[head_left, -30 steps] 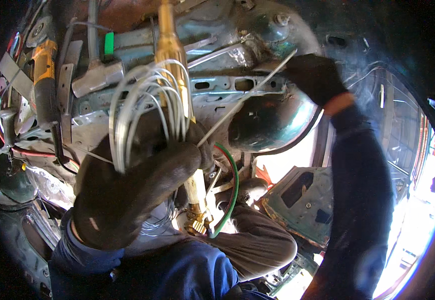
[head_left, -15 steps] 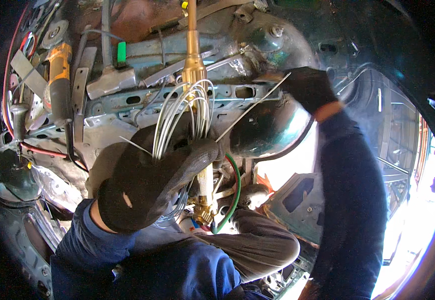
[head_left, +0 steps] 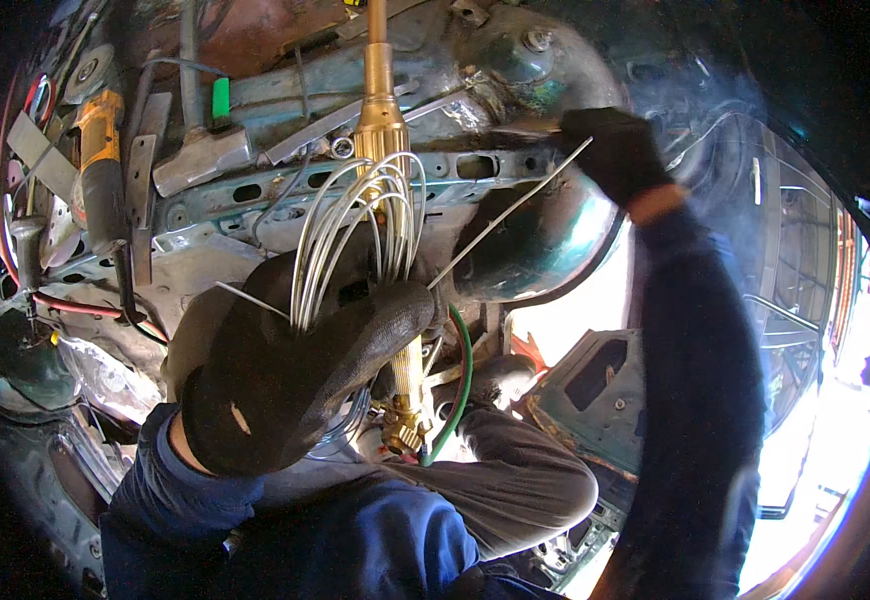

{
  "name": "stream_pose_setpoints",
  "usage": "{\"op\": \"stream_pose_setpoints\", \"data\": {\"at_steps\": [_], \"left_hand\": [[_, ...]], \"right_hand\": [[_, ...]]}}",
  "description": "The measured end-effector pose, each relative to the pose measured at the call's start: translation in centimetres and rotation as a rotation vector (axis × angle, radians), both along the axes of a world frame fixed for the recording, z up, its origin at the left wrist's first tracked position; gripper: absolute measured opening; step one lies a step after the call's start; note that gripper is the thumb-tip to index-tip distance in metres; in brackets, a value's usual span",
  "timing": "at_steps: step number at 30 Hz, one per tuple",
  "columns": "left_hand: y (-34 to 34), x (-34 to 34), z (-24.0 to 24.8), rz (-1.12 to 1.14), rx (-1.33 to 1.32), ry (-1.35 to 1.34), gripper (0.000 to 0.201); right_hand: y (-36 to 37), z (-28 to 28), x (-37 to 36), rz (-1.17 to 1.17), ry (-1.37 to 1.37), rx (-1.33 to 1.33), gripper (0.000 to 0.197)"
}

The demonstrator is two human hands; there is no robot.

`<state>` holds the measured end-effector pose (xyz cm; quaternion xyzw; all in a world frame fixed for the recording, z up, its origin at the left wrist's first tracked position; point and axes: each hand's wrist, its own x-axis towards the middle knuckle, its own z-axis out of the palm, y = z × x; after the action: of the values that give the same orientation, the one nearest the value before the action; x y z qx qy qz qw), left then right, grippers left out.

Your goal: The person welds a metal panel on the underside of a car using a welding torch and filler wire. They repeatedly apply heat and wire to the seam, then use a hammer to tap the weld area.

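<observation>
My left hand, in a dark glove, is closed round the ribbed handle of a brass gas torch that stands upright in front of me. The same hand grips a looped coil of thin silvery wire. One straight length of that wire slants up to the right, and its tip is close to my right hand. Also gloved, my right hand is raised at the far right by the rounded metal panel. Its fingers look curled, and whatever they hold is hard to make out. A green hose hangs at the torch's lower end.
An orange and black angle grinder lies on the vehicle's metal body at the left. Near it are a hammer, flat metal strips and a red hose. A dark panel lies at lower right, beside my bent leg.
The vehicle body and tools have shifted slightly left and up in view. My right hand appears a little higher. My left hand still grips the torch and wire.
</observation>
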<state>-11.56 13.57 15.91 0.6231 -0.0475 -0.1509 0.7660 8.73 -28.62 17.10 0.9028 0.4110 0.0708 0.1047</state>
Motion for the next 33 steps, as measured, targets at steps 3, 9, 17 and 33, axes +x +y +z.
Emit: {"op": "stream_pose_setpoints", "data": {"at_steps": [3,9,17,33], "left_hand": [[0.1,-0.3,-0.6,-0.004,-0.063,-0.006,0.036],[-0.2,0.2,-0.3,-0.013,-0.076,-0.027,0.037],[-0.2,-0.3,0.1,-0.047,-0.109,-0.035,0.039],[-7.1,-1.2,1.3,-0.109,-0.296,-0.199,0.028]], "right_hand": [[2.1,-1.3,-1.7,-0.099,-0.041,-0.101,0.018],[4.1,17.1,-4.9,-0.233,-0.202,-0.675,0.014],[6.4,6.4,-3.9,-0.271,-0.153,-0.420,0.018],[-5.8,3.3,-27.4,-1.031,0.411,0.164,0.032]]}}
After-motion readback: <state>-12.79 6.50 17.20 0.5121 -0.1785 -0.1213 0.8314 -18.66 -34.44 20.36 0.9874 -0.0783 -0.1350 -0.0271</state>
